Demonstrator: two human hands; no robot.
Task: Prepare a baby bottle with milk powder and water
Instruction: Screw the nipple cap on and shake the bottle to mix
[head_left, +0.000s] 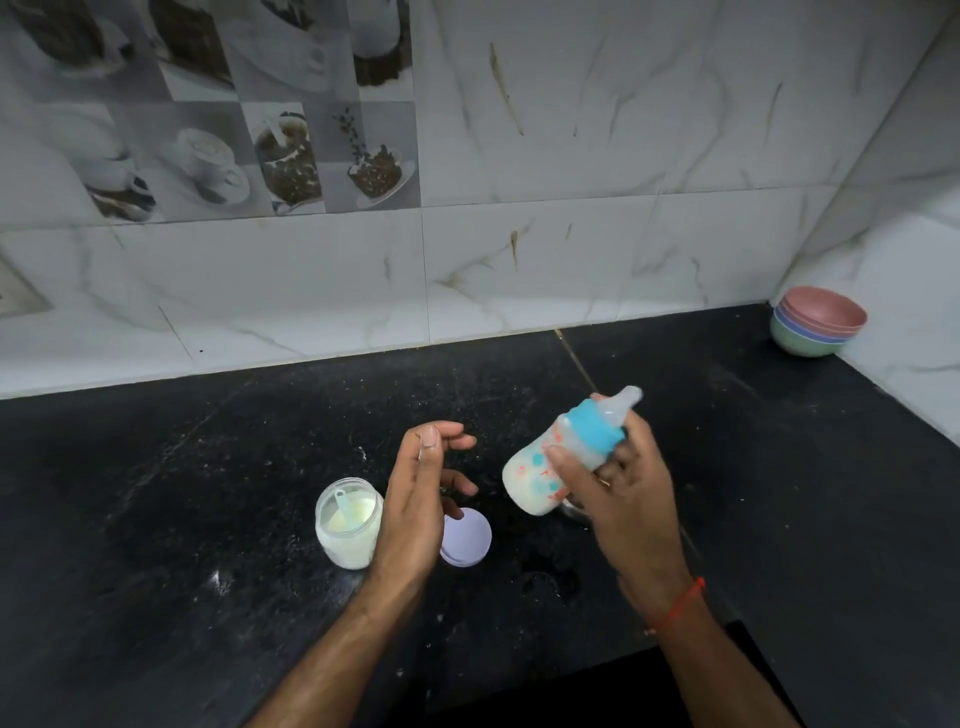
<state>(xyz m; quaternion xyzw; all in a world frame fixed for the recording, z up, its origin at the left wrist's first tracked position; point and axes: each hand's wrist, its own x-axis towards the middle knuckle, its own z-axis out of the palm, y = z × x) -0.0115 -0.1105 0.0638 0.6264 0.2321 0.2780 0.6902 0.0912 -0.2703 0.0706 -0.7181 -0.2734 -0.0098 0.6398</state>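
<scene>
Above the right half of the black desk (208, 467), your right hand (628, 493) grips the baby bottle (545, 467), fingers curled round its body just below the blue collar (592, 428), thumb across the printed side. The bottle is held clear of the desk and tilted: its long axis runs from the base at lower left up to the clear teat (621, 402) at upper right, pointing away from you toward the wall. It is capped, and milky white liquid fills much of the body, so powder and water look to be already inside; what remains is probably mixing and setting it down.

Your left hand (415, 509) hovers beside it, holding nothing, fingers loosely spread and slightly bent, palm turned toward the bottle. It is near the bottle's base but not touching, so the right hand alone carries it.

Just left of that hand, the powder jar (345, 525) stands upright and uncovered on the desk, partly filled with pale powder, with a small blue scoop (343, 501) resting inside. Its lilac lid (467, 538) lies flat on the desk, partly hidden under your left fingers, closer to that hand than to the right one. Closing the jar would fall naturally to the left hand.

Stacked coloured bowls (818, 322) sit far off in the right corner.
</scene>
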